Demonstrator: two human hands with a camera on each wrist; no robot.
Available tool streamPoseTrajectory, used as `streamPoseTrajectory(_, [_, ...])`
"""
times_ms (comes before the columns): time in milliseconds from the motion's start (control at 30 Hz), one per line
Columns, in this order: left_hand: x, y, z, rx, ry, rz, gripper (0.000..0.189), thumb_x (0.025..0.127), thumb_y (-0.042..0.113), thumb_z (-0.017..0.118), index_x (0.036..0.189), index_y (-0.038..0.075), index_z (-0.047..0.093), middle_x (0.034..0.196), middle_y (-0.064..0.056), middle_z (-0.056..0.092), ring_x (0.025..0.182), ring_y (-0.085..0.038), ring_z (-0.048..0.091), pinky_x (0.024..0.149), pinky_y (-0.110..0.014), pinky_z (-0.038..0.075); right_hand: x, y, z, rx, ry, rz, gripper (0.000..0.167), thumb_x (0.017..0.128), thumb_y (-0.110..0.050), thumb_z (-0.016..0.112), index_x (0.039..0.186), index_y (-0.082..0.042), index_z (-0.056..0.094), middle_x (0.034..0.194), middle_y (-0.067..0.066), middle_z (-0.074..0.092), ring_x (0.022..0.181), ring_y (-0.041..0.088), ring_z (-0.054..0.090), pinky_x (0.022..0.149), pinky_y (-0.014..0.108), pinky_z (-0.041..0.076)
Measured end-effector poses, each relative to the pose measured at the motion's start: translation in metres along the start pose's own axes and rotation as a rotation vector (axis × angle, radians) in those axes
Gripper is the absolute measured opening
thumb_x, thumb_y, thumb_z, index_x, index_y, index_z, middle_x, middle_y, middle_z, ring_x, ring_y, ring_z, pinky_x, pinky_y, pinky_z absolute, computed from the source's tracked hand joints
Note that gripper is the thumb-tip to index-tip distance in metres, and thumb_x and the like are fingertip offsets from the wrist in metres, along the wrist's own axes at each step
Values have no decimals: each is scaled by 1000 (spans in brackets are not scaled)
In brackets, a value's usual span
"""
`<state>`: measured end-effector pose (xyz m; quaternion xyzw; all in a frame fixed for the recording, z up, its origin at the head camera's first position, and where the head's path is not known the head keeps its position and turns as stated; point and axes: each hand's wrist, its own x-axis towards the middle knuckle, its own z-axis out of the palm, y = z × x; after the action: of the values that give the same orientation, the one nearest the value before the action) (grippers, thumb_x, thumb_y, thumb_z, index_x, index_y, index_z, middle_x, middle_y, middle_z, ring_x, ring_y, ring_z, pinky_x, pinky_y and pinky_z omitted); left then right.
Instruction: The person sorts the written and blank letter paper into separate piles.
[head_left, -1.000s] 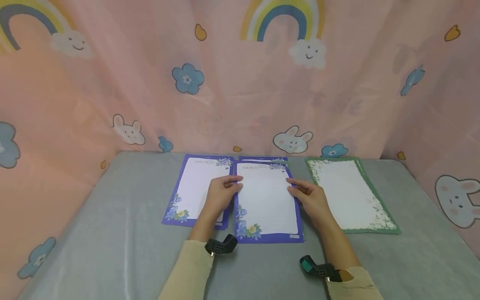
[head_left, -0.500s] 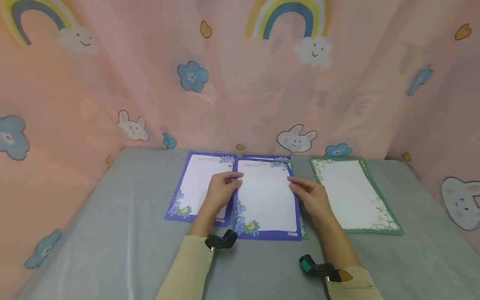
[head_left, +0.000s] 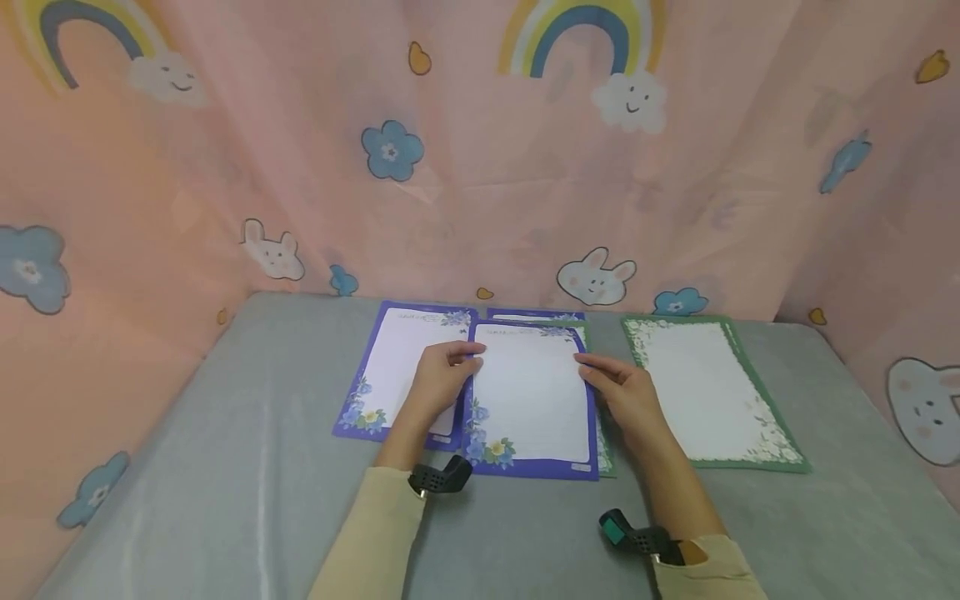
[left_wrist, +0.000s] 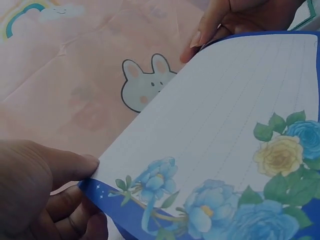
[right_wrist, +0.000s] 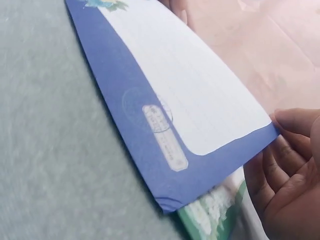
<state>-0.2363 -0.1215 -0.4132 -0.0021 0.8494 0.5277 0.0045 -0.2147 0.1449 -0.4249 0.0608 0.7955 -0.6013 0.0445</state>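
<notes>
A sheet of purple-bordered writing paper (head_left: pixel 532 400) with blue flowers is raised between both hands. My left hand (head_left: pixel 442 379) pinches its left edge between thumb and fingers; the left wrist view shows the thumb (left_wrist: pixel 75 165) on top of the paper. On the opposite edge my right hand (head_left: pixel 622 396) pinches the sheet, its thumb (right_wrist: pixel 295 120) over the border. Beneath the held sheet, a green-bordered sheet (head_left: pixel 606 446) shows along the right side, and the top of another purple-bordered sheet (head_left: pixel 536 315) shows behind it.
To the left lies a purple-bordered sheet (head_left: pixel 405 358), partly covered by the left hand. A green-bordered sheet with white flowers (head_left: pixel 712 392) lies to the right. All rest on a grey cloth-covered table (head_left: pixel 225 467), backed by a pink printed curtain (head_left: pixel 480 192).
The held sheet has shifted slightly left relative to the papers below, exposing more of the green-bordered sheet underneath. Both hands keep their pinch. The head view has shifted slightly.
</notes>
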Motion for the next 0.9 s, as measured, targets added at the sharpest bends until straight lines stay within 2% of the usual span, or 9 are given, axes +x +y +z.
streamPoseTrajectory(167, [3, 3, -6, 29, -11, 68, 25, 98, 17, 63, 120, 13, 74, 125, -10, 70, 103, -24, 64, 83, -32, 54, 2, -7, 2, -3, -18, -15, 43, 102, -35, 59, 139, -11, 62, 145, 13, 59, 105, 9, 59, 83, 14, 51])
streamPoseTrajectory(267, [0, 2, -10, 35, 0, 62, 24, 98, 15, 64, 119, 13, 74, 120, -11, 71, 95, -22, 64, 72, -27, 51, 1, -10, 5, -39, -50, -30, 44, 103, -36, 58, 140, -12, 61, 147, 12, 57, 108, 12, 58, 83, 15, 51])
streamPoseTrajectory(367, [-4, 1, -15, 50, -11, 55, 24, 98, 16, 64, 119, 13, 74, 114, -11, 72, 89, -20, 62, 67, -25, 48, -1, -13, 6, -72, -63, -21, 43, 103, -37, 58, 140, -14, 61, 146, 12, 57, 109, 16, 57, 84, 17, 50])
streamPoseTrajectory(533, [-3, 7, -29, 138, -22, 72, 24, 99, 19, 63, 120, 15, 73, 116, -10, 71, 97, -21, 64, 78, -31, 54, -3, -18, 6, -108, -69, -65, 43, 102, -36, 59, 138, -14, 63, 141, 12, 60, 110, 20, 62, 84, 20, 55])
streamPoseTrajectory(733, [4, 14, -56, 209, -4, 68, 25, 99, 19, 63, 122, 14, 73, 120, -11, 71, 97, -23, 64, 76, -31, 53, 2, -30, 19, -160, -92, -141, 40, 101, -31, 63, 136, -12, 65, 136, 14, 65, 105, 22, 68, 82, 23, 59])
streamPoseTrajectory(900, [8, 20, -73, 271, -15, 122, 26, 100, 18, 61, 124, 12, 71, 124, -12, 70, 107, -27, 64, 84, -37, 55, 7, -41, 37, -158, -66, -120, 37, 100, -25, 63, 135, -13, 66, 136, 15, 64, 101, 23, 67, 82, 27, 60])
